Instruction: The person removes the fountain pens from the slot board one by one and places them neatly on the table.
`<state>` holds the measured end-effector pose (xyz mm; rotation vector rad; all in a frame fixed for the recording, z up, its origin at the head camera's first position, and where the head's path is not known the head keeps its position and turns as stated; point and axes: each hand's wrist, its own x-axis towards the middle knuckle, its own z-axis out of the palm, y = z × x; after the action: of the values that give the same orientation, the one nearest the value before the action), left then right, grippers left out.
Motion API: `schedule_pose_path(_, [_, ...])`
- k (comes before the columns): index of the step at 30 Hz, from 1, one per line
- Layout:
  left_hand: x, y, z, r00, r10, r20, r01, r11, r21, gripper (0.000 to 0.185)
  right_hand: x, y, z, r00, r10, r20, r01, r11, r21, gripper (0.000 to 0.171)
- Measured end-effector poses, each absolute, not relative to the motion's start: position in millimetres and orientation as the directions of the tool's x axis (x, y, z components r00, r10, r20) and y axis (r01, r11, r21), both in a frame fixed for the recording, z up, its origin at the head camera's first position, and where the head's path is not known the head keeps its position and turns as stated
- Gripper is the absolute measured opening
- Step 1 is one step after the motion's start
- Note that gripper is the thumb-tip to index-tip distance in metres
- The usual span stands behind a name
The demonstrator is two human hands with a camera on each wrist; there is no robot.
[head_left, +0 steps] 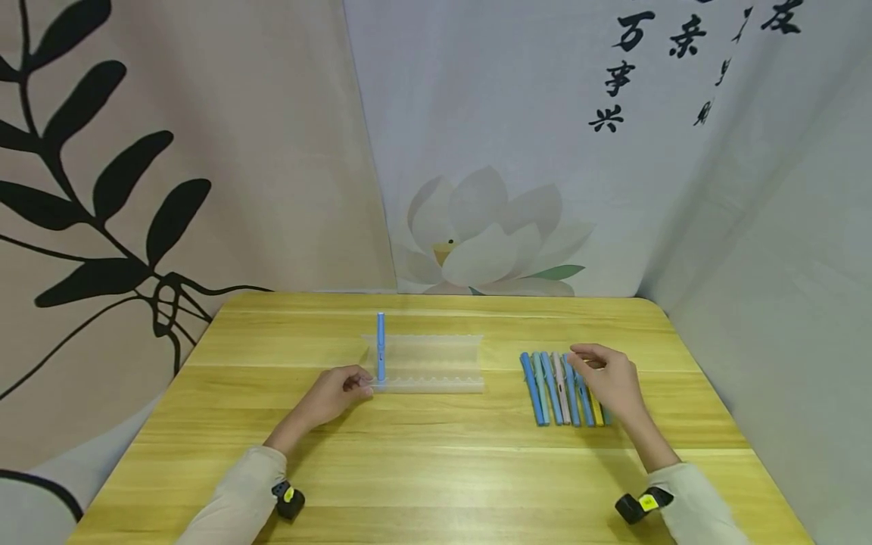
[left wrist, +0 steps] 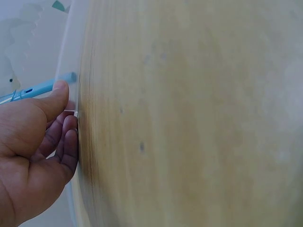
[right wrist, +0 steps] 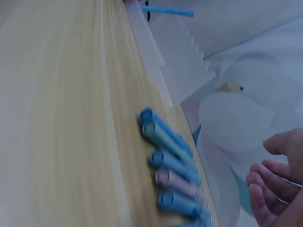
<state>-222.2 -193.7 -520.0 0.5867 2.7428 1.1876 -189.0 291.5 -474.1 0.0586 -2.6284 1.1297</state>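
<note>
A translucent plastic pen rack (head_left: 436, 362) with notched edges sits left of centre on the table. One blue pen (head_left: 381, 344) lies across it at its left end. My left hand (head_left: 341, 390) pinches the rack's near left corner, with the thumb (left wrist: 60, 94) on its front strip close to the pen. Over the right end of a row of pens (head_left: 547, 390) hovers my right hand (head_left: 609, 378), its fingers loosely bent and nothing between them. The row has blue, green, pinkish-grey and yellow pens side by side; the hand partly hides those at its right end.
The wooden table (head_left: 436, 477) ends at a back edge against a printed curtain (head_left: 477, 136). Another curtain (head_left: 770, 227) hangs along the right side. A small black camera (head_left: 289, 499) is strapped to the left wrist, another camera (head_left: 640, 506) to the right.
</note>
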Motion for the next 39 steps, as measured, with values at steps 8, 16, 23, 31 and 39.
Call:
schedule_pose_path(8, [-221, -195, -521, -0.914, 0.398, 0.076, 0.322, 0.602, 0.731, 0.013, -201, 254, -467, -0.960, -0.013, 0.281, -0.225, 0.636, -0.738, 0.032])
schedule_pose_path(16, [-223, -194, -522, -0.916, 0.395, 0.074, 0.320, 0.606, 0.728, 0.014, -211, 218, -464, -0.960, -0.089, 0.267, -0.269, 0.569, -0.777, 0.030])
schedule_pose_path(23, [-223, -192, -520, -0.921, 0.384, 0.068, 0.312, 0.623, 0.717, 0.014, -219, 187, -467, -0.954, -0.134, 0.269, -0.298, 0.531, -0.793, 0.031])
schedule_pose_path(31, [-223, -193, -522, -0.921, 0.383, 0.070, 0.316, 0.631, 0.708, 0.014, -224, 147, -467, -0.947, -0.183, 0.265, -0.321, 0.466, -0.824, 0.023])
schedule_pose_path(39, [-223, -194, -522, -0.919, 0.389, 0.071, 0.320, 0.628, 0.709, 0.013, -230, 109, -481, -0.925, -0.261, 0.278, -0.368, 0.422, -0.828, 0.023])
